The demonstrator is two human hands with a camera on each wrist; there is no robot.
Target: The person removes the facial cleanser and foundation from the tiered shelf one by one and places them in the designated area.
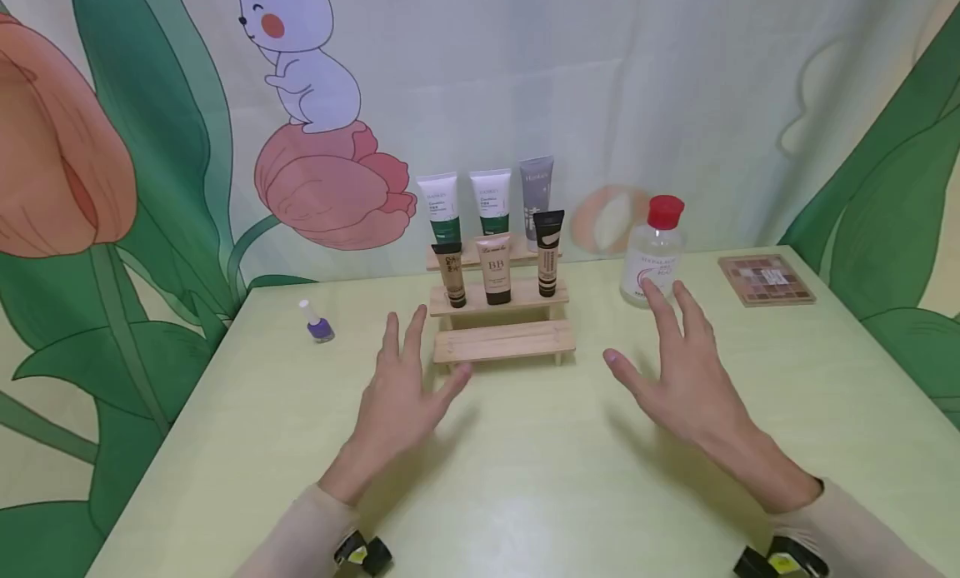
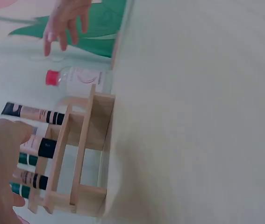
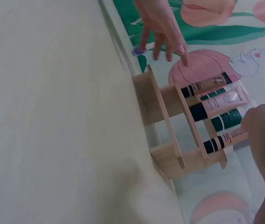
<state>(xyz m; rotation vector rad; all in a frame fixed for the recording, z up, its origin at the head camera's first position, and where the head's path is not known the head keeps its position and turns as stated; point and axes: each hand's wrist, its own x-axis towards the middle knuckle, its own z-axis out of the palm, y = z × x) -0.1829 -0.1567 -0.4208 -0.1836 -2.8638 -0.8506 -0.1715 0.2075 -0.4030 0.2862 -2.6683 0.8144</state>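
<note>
A three-step wooden rack (image 1: 504, 342) (image 2: 83, 154) (image 3: 169, 116) stands mid-table. Its top step holds three tall tubes (image 1: 489, 201); the middle step holds three smaller tubes (image 1: 496, 270) (image 2: 39, 113) (image 3: 202, 86); the lowest step is bare. My left hand (image 1: 401, 382) hovers open above the table just left of the rack, fingers spread, holding nothing. My right hand (image 1: 678, 370) hovers open to the rack's right, in front of a clear bottle with a red cap (image 1: 654, 251) (image 2: 78, 77), not touching it.
A small purple nail polish bottle (image 1: 318, 321) stands at the far left of the pale green table (image 1: 525, 470). An eyeshadow palette (image 1: 766, 279) lies at the far right. A printed curtain with flowers and a rabbit hangs behind.
</note>
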